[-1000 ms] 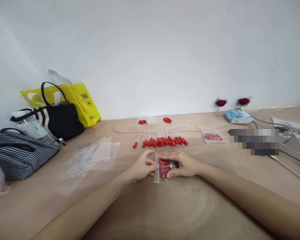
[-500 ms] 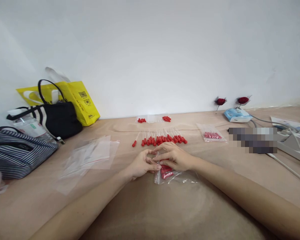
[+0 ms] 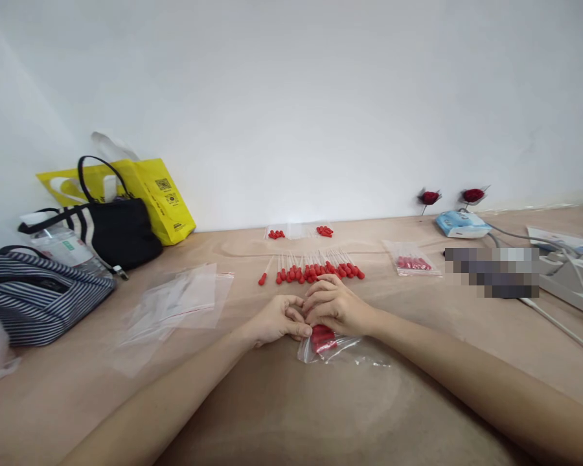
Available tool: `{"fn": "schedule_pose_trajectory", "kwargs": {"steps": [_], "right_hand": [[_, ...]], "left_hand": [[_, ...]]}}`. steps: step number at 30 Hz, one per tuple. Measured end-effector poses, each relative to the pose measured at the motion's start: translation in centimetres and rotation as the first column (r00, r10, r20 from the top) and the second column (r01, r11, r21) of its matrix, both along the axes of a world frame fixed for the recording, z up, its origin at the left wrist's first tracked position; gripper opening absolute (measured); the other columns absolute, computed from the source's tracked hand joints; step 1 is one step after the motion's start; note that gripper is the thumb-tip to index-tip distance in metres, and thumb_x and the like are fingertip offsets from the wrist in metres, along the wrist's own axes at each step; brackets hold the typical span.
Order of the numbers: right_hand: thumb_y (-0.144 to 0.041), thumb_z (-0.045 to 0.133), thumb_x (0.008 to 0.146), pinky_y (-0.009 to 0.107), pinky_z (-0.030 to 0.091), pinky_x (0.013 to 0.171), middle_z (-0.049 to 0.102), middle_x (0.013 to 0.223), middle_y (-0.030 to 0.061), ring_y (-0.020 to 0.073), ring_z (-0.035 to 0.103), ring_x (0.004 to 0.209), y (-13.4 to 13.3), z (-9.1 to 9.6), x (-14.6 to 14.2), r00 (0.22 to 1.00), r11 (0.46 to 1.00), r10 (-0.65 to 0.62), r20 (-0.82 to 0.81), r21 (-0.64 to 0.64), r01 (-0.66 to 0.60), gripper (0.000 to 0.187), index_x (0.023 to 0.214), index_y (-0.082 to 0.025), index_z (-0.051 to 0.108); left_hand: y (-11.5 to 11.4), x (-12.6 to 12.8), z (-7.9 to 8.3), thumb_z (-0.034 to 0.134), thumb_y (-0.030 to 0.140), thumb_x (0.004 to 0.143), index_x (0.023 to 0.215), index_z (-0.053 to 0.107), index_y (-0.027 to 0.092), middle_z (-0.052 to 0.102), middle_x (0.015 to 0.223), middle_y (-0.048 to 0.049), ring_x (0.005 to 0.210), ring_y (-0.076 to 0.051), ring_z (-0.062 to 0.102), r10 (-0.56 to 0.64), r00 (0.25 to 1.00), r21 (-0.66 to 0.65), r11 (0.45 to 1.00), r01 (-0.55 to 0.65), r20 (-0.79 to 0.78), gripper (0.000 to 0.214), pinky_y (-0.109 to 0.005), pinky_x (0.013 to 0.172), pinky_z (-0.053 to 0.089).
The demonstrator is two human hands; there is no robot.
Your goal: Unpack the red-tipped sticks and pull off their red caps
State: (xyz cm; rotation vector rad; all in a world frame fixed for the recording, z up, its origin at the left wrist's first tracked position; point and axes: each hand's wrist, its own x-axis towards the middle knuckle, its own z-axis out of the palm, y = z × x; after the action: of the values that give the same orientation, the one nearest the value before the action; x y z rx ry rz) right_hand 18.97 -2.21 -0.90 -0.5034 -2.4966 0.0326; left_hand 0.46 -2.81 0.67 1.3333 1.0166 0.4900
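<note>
Low over the table's middle, a clear plastic bag [image 3: 307,351] holds red pieces [image 3: 323,338]. My left hand [image 3: 282,320] pinches the bag's upper left edge between thumb and fingers. Curled over the top of the same bag, my right hand [image 3: 337,307] has its fingers closed on the plastic, and its fingertips meet those of the left. Just beyond the hands lies a row of red-tipped sticks [image 3: 296,273] with thin pale stems. One such stick [image 3: 263,277] rests apart at the row's left end. The pinched edge is partly hidden by fingers.
Flat clear bags [image 3: 189,301] lie to the left. A filled bag [image 3: 412,261] sits at right, and two small red clusters [image 3: 276,234] lie near the wall. Handbags and a yellow bag [image 3: 165,207] stand at left; a tissue pack [image 3: 462,224] and cables are at right.
My right hand's fingers have curled in more tightly and sit closer to the left thumb. The bag's lower edge has shifted slightly toward me, showing more of the red pieces.
</note>
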Motion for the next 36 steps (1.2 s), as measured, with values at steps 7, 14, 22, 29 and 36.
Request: {"fn": "schedule_pose_trajectory", "kwargs": {"steps": [7, 14, 22, 29, 36], "right_hand": [[-0.019, 0.037, 0.085, 0.033, 0.034, 0.089, 0.062, 0.077, 0.0026, 0.0121, 0.052, 0.083, -0.8, -0.4, -0.9, 0.996, 0.979, -0.066, -0.054, 0.191, 0.076, 0.022, 0.072, -0.018, 0.056], [-0.014, 0.037, 0.084, 0.034, 0.034, 0.09, 0.061, 0.087, 0.0026, 0.0133, 0.05, 0.09, -1.4, -0.1, -0.6, 0.995, 0.978, -0.053, -0.086, 0.198, 0.069, 0.017, 0.078, -0.019, 0.052], [-0.022, 0.036, 0.086, 0.032, 0.04, 0.084, 0.053, 0.108, 0.0086, 0.0154, 0.048, 0.099, -1.8, 0.5, 1.0, 0.993, 0.982, -0.07, -0.1, -0.181, 0.051, 0.019, 0.094, -0.018, 0.052], [-0.06, 0.055, 0.065, 0.044, 0.031, 0.093, 0.041, 0.127, 0.0137, 0.0263, 0.039, 0.115, -3.4, -1.2, 3.1, 0.934, 0.861, -0.355, 0.039, -0.376, 0.343, 0.083, 0.131, -0.018, 0.028], [-0.065, 0.046, 0.069, 0.047, 0.017, 0.102, 0.035, 0.134, 0.0112, 0.0253, 0.029, 0.124, -3.1, -1.1, 4.4, 0.938, 0.879, -0.244, 0.246, -0.353, 0.321, 0.08, 0.133, -0.02, 0.028]], "left_hand": [[0.1, -0.4, 0.1, 0.079, 0.029, 0.046, 0.074, 0.059, 0.01, 0.06, 0.051, 0.0028, 0.045, -0.006, 0.052, -0.07, 0.996, -0.055, 0.996, 0.073, 0.058, 0.039, -0.02, 0.052, 0.042], [0.4, -0.9, 0.4, 0.078, 0.029, 0.047, 0.07, 0.062, 0.009, 0.059, 0.054, 0.0016, 0.047, -0.006, 0.051, -0.049, 0.995, -0.083, 0.995, 0.056, 0.083, 0.035, -0.021, 0.052, 0.041], [0.2, -0.4, -1.3, 0.065, 0.021, 0.058, 0.066, 0.048, 0.014, 0.049, 0.052, 0.0068, 0.045, -0.006, 0.045, 0.223, 0.975, 0.334, 0.92, -0.205, -0.014, 0.02, -0.017, 0.045, 0.035], [0.0, -1.1, -2.6, 0.051, 0.02, 0.071, 0.083, 0.062, 0.015, 0.054, 0.069, 0.0001, 0.055, -0.008, 0.049, 0.24, 0.95, 0.658, 0.752, -0.052, -0.198, 0.018, -0.02, 0.051, 0.039], [0.4, -1.2, -1.7, 0.051, 0.022, 0.076, 0.098, 0.064, 0.017, 0.052, 0.076, -0.0022, 0.068, -0.012, 0.051, 0.19, 0.923, 0.821, 0.539, 0.187, -0.335, 0.026, -0.026, 0.065, 0.043]]}}
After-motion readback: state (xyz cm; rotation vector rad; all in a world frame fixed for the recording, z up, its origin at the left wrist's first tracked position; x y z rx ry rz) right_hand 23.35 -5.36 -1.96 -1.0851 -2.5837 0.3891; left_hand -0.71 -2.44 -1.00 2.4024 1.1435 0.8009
